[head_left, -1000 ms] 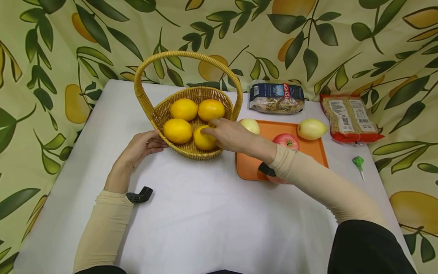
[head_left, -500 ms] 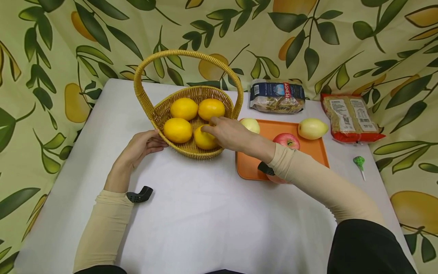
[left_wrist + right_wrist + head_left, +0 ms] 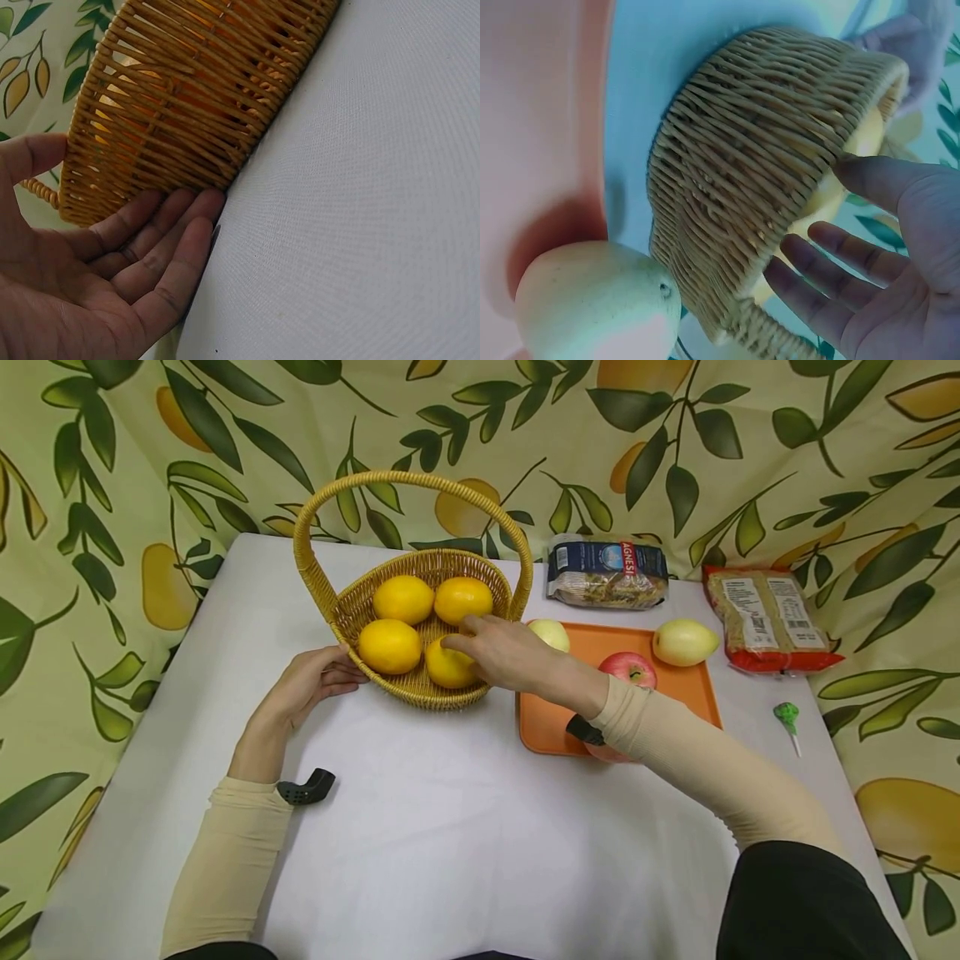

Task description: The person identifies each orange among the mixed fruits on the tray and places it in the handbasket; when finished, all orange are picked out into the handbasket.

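Observation:
A woven wicker basket (image 3: 435, 700) with a tall arched handle holds several lemons. My left hand (image 3: 303, 683) touches the basket's left side; in the left wrist view its relaxed fingers (image 3: 161, 259) rest against the lower wall and the thumb is by the rim. My right hand (image 3: 513, 653) reaches over the right rim and holds the near-right lemon (image 3: 447, 663), thumb and fingers about it. In the right wrist view the basket wall (image 3: 735, 135) hides much of that lemon, and the fingertips (image 3: 791, 247) lie at the rim.
Right of the basket lies an orange tray (image 3: 540, 727) with a red apple (image 3: 626, 667), a pale yellow pear-like fruit (image 3: 684, 642) and another pale fruit (image 3: 550, 635). Behind are a pasta bag (image 3: 607, 572) and a red-edged packet (image 3: 768, 620). A green lollipop (image 3: 786, 718) lies at right.

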`<state>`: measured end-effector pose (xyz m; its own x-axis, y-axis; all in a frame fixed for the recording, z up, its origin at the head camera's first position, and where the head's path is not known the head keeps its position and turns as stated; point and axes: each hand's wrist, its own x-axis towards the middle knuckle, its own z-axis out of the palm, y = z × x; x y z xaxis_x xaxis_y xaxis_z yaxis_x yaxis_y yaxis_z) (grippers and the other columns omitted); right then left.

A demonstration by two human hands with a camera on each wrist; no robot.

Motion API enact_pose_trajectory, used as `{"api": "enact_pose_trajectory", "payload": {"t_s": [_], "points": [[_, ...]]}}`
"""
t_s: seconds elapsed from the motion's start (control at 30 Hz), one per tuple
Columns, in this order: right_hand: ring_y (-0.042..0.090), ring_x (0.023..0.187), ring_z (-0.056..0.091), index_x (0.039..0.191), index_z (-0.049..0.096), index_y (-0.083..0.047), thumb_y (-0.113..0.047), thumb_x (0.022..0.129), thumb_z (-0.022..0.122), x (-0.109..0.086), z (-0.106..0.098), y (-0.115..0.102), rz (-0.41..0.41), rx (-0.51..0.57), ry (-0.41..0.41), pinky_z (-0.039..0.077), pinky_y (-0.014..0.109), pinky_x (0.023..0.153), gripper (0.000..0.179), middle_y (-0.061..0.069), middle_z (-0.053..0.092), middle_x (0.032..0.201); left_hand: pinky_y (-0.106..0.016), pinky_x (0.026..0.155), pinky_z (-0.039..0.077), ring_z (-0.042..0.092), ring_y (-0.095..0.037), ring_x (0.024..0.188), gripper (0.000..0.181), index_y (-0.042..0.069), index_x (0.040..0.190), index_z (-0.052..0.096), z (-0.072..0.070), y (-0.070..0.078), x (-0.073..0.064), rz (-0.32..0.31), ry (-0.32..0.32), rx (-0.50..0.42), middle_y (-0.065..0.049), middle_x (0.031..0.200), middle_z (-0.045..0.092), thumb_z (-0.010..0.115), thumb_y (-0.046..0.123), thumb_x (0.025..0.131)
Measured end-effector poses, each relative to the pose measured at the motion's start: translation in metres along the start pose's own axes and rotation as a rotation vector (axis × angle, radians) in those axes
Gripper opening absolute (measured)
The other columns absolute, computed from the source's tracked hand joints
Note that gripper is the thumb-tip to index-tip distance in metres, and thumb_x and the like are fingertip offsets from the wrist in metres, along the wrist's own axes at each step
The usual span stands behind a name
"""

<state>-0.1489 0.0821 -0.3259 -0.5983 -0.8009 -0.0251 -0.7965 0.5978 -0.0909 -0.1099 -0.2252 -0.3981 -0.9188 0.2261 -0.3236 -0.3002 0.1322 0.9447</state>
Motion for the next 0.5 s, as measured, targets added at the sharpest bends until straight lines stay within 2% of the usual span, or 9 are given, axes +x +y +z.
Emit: {"api": "enact_pose_trajectory", "payload": {"t_s": [0.13, 0.3, 0.43, 0.5], "points": [[0.027, 0.090, 0.062, 0.133, 0.059, -0.019, -0.016, 0.089, 0.072, -0.009, -0.009, 0.004, 0.024, 0.033, 0.020, 0.058, 0.038, 0.067, 0.046, 0.012, 0.060, 0.117, -0.023, 0.089, 0.058, 0.069, -0.013, 0.098, 0.054, -0.008, 0.120, 0.051, 0.000, 0.000, -0.001, -0.005, -0.001, -0.005, 0.002, 0.098, 0.068, 0.043, 0.042, 0.103], [0.027, 0.091, 0.063, 0.128, 0.062, -0.017, -0.017, 0.089, 0.072, -0.032, -0.021, 0.011, 0.027, 0.073, 0.145, 0.058, 0.039, 0.066, 0.041, 0.012, 0.062, 0.120, -0.023, 0.089, 0.058, 0.069, -0.012, 0.098, 0.054, -0.008, 0.121, 0.050, 0.000, 0.000, -0.001, -0.003, 0.000, 0.001, 0.003, 0.098, 0.068, 0.042, 0.043, 0.103], [0.026, 0.090, 0.063, 0.127, 0.062, -0.015, -0.018, 0.090, 0.070, -0.058, -0.025, 0.014, 0.025, 0.106, 0.245, 0.056, 0.038, 0.067, 0.038, 0.012, 0.063, 0.121, -0.023, 0.089, 0.058, 0.069, -0.012, 0.098, 0.054, -0.007, 0.123, 0.050, 0.000, 0.000, 0.000, -0.005, 0.002, 0.000, 0.002, 0.099, 0.068, 0.043, 0.043, 0.103], [0.026, 0.094, 0.063, 0.128, 0.063, -0.015, -0.018, 0.091, 0.070, -0.073, -0.025, 0.016, 0.042, 0.132, 0.280, 0.056, 0.038, 0.071, 0.038, 0.011, 0.063, 0.121, -0.023, 0.089, 0.058, 0.069, -0.012, 0.098, 0.054, -0.007, 0.124, 0.049, 0.000, 0.000, 0.000, -0.005, 0.002, -0.001, 0.002, 0.099, 0.068, 0.043, 0.043, 0.103]]}}
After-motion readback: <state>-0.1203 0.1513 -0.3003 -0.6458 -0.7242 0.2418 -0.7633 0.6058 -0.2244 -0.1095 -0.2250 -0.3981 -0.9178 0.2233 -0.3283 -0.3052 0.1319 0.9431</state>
